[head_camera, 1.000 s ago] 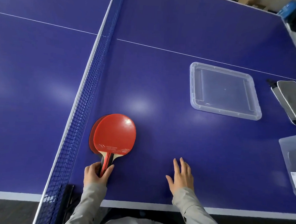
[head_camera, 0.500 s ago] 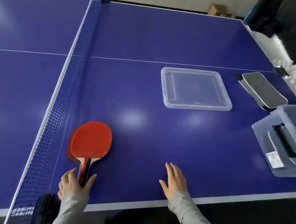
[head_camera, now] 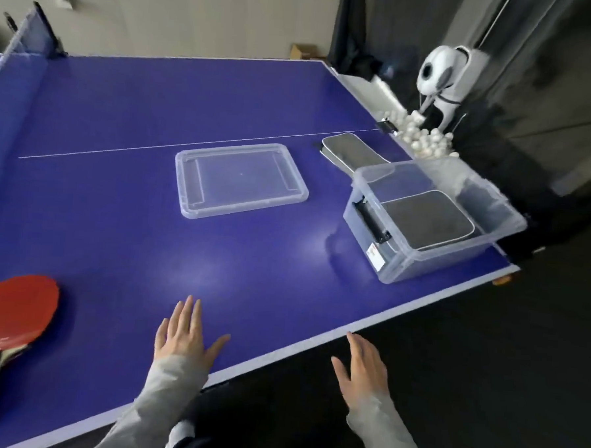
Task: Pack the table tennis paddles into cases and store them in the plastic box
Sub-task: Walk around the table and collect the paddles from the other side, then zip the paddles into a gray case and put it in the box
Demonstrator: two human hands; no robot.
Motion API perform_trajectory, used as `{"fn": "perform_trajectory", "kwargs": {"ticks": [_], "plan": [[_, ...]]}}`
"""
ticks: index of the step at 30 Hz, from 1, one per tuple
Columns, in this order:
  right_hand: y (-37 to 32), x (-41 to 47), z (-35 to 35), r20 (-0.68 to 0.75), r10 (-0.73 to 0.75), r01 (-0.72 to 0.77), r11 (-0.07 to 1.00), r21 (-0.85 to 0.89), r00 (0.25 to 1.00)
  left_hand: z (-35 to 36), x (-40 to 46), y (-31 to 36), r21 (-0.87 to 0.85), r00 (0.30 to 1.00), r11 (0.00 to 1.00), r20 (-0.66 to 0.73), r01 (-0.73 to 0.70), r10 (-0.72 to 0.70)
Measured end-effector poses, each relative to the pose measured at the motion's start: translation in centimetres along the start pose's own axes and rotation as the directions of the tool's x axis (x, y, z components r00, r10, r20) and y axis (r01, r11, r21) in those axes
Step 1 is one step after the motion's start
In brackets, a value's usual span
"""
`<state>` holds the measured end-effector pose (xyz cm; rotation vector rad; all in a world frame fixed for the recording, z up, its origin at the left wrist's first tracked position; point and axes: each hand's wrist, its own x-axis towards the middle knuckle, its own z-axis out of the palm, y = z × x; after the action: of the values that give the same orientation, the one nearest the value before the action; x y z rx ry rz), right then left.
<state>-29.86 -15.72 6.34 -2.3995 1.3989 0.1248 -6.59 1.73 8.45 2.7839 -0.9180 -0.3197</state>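
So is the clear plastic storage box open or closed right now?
Open. The clear plastic box has no lid on; its clear lid lies flat on the table beside it, and a grey paddle case shows inside.

paddles (head_camera: 15, 308) red | table (head_camera: 156, 113) blue, white lines | cases (head_camera: 424, 218) grey | box (head_camera: 398, 263) clear

No text is legible. A white label (head_camera: 374, 254) with a small red mark sits on the near end wall of the plastic box (head_camera: 401, 263); its print is too small to read.
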Motion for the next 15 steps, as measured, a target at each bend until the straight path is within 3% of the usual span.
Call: {"fn": "perform_trajectory", "kwargs": {"ticks": [7,15], "plan": [[8.6,1.9,-6.1,-0.151,0.182,-0.16,0.976,0.147,0.972,0.5,3.7,13.4,0.104,0.973,0.967,0.021,-0.232,0.231],[14.3,9.0,-11.9,-0.254,0.245,-0.202,0.962,0.183,0.936,2.2,11.1,23.9,-0.024,0.965,0.967,-0.066,-0.254,0.252]]}}
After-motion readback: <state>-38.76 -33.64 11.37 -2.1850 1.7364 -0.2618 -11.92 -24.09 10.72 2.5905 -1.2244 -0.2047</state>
